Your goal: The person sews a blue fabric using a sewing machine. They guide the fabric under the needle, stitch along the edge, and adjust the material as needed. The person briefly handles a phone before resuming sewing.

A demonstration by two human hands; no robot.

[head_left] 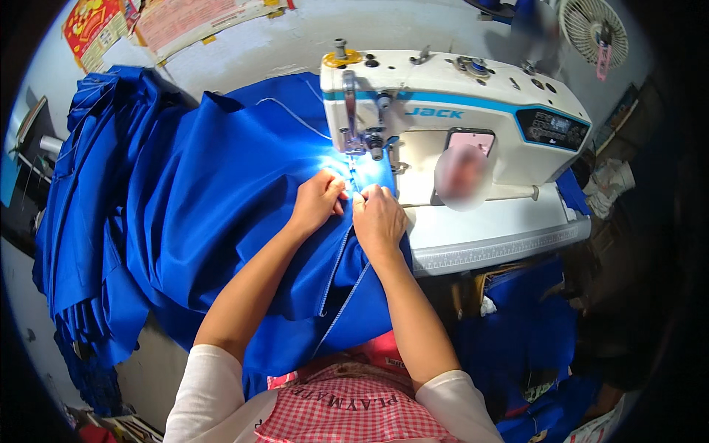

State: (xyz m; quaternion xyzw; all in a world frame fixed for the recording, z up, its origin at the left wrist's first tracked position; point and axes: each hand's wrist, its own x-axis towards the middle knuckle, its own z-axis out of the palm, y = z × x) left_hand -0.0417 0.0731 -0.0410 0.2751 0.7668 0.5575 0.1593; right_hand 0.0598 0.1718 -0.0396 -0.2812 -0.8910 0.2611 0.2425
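Observation:
A large blue fabric [199,207] spreads over the table and runs under the lit needle area of a white sewing machine [458,92]. Just in front of the presser foot [352,164], my left hand [320,201] is closed with its fingers pinching the cloth. Close beside it, my right hand [379,221] also grips the fabric, fingers curled at the edge. Two overlocked edges with pale stitching run from between my hands down toward my lap. The fingertips partly hide the fabric they hold.
A phone [481,139] leans against the machine's body above the white machine bed [473,225]. A ruler strip [509,246] lines the front edge. Piled blue cloth [88,273] hangs at the left. More blue pieces [517,325] lie lower right. A small fan [591,33] stands behind.

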